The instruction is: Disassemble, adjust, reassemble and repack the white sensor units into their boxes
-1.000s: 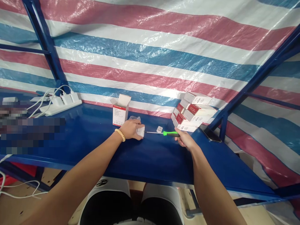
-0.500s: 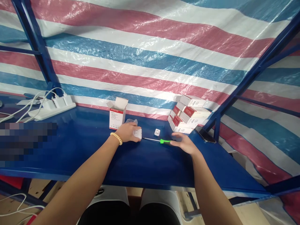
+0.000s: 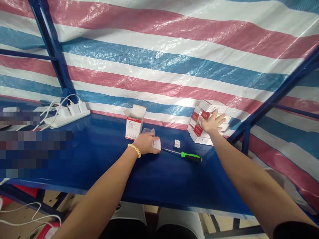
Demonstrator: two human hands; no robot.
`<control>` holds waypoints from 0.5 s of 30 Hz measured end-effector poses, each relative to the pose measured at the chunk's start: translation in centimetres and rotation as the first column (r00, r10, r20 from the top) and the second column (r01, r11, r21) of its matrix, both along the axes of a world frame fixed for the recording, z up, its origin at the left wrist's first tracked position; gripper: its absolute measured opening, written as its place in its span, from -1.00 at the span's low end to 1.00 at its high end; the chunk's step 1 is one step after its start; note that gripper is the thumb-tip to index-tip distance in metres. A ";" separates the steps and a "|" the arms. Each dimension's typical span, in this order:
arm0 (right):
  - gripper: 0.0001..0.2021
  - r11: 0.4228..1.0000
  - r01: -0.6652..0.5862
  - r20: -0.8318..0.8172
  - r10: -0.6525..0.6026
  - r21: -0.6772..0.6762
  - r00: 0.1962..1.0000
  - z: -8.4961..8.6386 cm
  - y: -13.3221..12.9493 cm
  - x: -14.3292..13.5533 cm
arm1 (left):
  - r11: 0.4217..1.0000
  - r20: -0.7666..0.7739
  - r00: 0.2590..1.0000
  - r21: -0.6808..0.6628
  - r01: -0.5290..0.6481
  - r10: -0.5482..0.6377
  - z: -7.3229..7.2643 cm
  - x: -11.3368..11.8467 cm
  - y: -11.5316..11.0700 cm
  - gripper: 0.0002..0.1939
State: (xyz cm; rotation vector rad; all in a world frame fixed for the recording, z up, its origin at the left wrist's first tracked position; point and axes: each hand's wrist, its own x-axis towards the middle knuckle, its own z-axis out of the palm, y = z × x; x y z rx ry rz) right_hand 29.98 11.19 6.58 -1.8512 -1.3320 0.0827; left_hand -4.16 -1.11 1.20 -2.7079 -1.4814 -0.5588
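My left hand (image 3: 147, 142) is closed around a small white box-like device (image 3: 157, 144), keeping it on the blue table. A screwdriver (image 3: 191, 156) with a green and black handle lies to the right of it, its tip close to the device. Just beyond the shaft sits a small white square piece (image 3: 177, 143). My right hand (image 3: 213, 122) is spread open at the stack of red and white boxes (image 3: 196, 129), covering part of them; whether it touches them I cannot tell.
An opened carton marked DETECTOR (image 3: 134, 127) stands behind my left hand, beside crumpled clear plastic (image 3: 149, 130). At the left a white power strip (image 3: 72, 118) holds several plugs with cables. Blue frame posts (image 3: 53, 49) and a striped sheet (image 3: 154, 59) close off the back.
My right hand has left the screwdriver's handle and moved up and right to the stacked boxes. The screwdriver now lies on the table. My left hand keeps the white device. The view has shifted.
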 end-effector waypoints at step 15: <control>-0.52 0.687 -0.613 0.146 0.704 -0.390 0.695 -6.3 -14.0 -0.2 | 0.997 0.177 0.981 0.042 0.068 -0.075 0.2 -0.4 0.2 -0.36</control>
